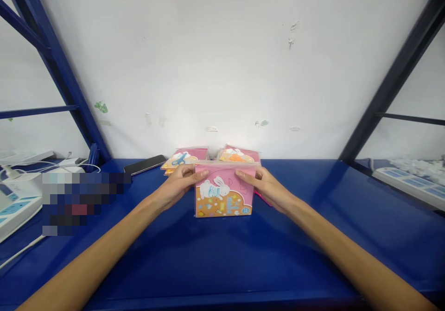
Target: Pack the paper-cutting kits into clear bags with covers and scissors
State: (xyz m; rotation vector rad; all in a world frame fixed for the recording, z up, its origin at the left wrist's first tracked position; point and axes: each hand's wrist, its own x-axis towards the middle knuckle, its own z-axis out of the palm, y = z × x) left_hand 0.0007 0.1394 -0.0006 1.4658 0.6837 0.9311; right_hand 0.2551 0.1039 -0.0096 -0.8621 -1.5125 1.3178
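Note:
A pink pack with a white rabbit print (224, 191) stands upright on the blue shelf (222, 260), in clear wrapping. My left hand (178, 183) grips its upper left edge, thumb on the front. My right hand (267, 186) holds the upper right edge the same way. Behind it lie two similar packs, a pink pack with blue print (184, 157) and a pack with an orange shape (238, 155).
A dark phone (145, 164) lies at the back left. White power strips with cables (17, 195) sit at the far left, another power strip (410, 183) at the right. Blue shelf struts (59, 65) slant on both sides against a white wall.

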